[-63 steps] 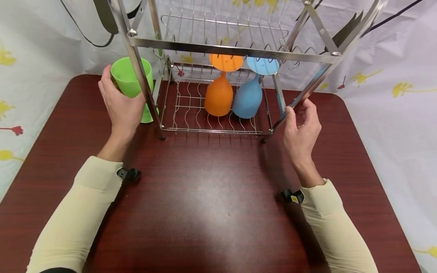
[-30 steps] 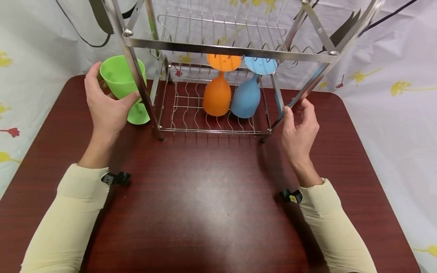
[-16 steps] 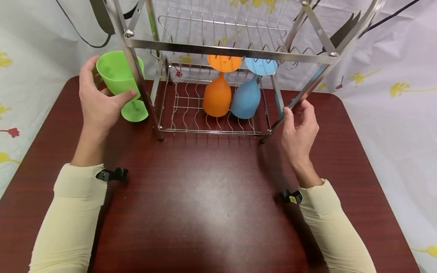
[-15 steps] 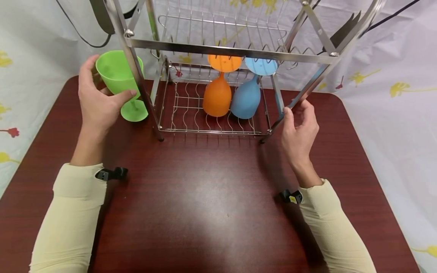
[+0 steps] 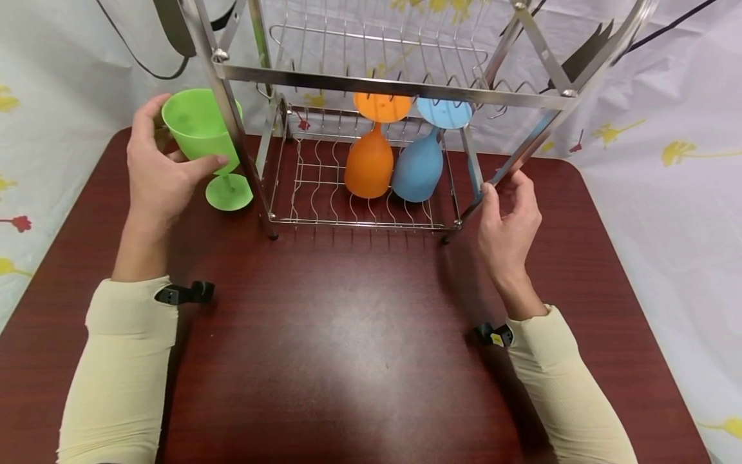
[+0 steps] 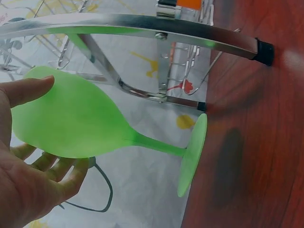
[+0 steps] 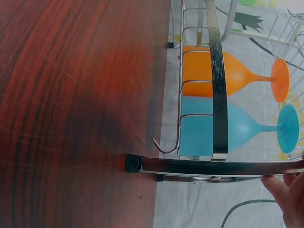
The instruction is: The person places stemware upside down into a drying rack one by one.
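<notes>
My left hand (image 5: pixel 159 164) holds a green plastic goblet (image 5: pixel 199 132) round its bowl, upright, just left of the metal dish rack (image 5: pixel 365 225). The left wrist view shows the goblet's (image 6: pixel 80 114) thumb-side wall and, beyond the stem, the foot's shadow lying apart from it on the table. A front post of the rack hides part of the bowl in the head view. My right hand (image 5: pixel 510 222) grips the rack's right front post, thumb at the front. On the lower tier an orange goblet (image 5: pixel 370 164) and a blue goblet (image 5: pixel 418 169) stand upside down, side by side.
The rack's upper wire tier (image 5: pixel 377 38) overhangs the goblets. Left of them, the lower tier's wire slots (image 5: pixel 319 180) lie bare. Dark flat items hang at the rack's upper left and right. The red-brown table (image 5: pixel 348 335) stretches in front; patterned sheeting hangs behind.
My left hand has carried the green goblet leftward, away from the rack's left front post, and its foot shows more fully. The right hand stays on the right post. The orange and blue goblets stay put.
</notes>
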The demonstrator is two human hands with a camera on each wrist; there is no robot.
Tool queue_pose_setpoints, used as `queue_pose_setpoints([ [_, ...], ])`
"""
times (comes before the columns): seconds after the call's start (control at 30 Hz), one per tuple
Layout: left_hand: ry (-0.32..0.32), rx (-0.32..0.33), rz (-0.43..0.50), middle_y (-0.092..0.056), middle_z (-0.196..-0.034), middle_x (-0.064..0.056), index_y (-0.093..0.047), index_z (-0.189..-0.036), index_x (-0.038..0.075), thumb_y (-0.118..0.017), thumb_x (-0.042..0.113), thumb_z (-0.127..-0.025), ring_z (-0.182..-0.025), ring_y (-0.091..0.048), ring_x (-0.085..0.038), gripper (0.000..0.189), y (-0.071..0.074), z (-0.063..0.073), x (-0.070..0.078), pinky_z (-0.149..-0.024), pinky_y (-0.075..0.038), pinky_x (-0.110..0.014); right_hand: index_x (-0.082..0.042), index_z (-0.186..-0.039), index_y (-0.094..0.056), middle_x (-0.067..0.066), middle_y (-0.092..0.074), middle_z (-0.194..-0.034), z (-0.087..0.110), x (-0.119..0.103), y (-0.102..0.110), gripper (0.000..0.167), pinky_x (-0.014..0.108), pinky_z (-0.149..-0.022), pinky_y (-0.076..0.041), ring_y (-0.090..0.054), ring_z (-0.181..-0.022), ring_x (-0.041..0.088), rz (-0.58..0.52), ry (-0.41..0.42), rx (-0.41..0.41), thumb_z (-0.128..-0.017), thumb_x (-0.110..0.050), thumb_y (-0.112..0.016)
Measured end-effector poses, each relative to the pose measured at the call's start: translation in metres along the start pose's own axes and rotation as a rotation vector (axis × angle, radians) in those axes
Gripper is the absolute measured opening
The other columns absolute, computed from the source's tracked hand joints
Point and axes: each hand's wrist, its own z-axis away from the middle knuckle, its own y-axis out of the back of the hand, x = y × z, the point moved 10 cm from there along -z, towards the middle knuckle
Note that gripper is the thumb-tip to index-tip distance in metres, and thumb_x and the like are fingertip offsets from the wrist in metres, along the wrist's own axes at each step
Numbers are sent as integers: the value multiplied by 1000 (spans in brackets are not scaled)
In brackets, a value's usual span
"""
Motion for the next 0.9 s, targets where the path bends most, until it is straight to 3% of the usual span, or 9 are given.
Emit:
queue_pose_setpoints([
  [0.1,9,-6,40,-53,-128,0,-46,-139,17,-81,-7,-63,-104,-55,-16,87,1,0,1,-87,-51,-22,6,-116,-62,-4,-60,-95,0,1,0,27,18,-71,-44,-55,-82,6,1,-3,-1,-93,-9,-64],
  [0.37,18,-26,291,-54,-128,-7,-50,-135,13,-78,-19,-58,-106,-54,-21,88,5,1,0,-88,-51,-23,6,-115,-62,-1,-61,-95,0,0,0,27,18,-72,-42,-54,-83,5,13,7,-1,-93,-8,-64],
  [0.63,-5,-117,527,-54,-132,-15,-52,-133,5,-70,-31,-55,-114,-52,-27,88,9,1,4,-87,-50,-22,4,-116,-62,-4,-60,-95,0,-1,-1,26,19,-72,-42,-54,-83,6,10,5,-1,-92,-4,-64],
  [0.9,-61,-229,601,-55,-129,-19,-50,-132,-2,-60,-38,-54,-113,-53,-30,87,5,4,11,-86,-52,-24,1,-116,-62,-1,-61,-96,1,-3,-1,26,18,-69,-42,-55,-86,7,26,25,-16,-95,-12,-62],
])
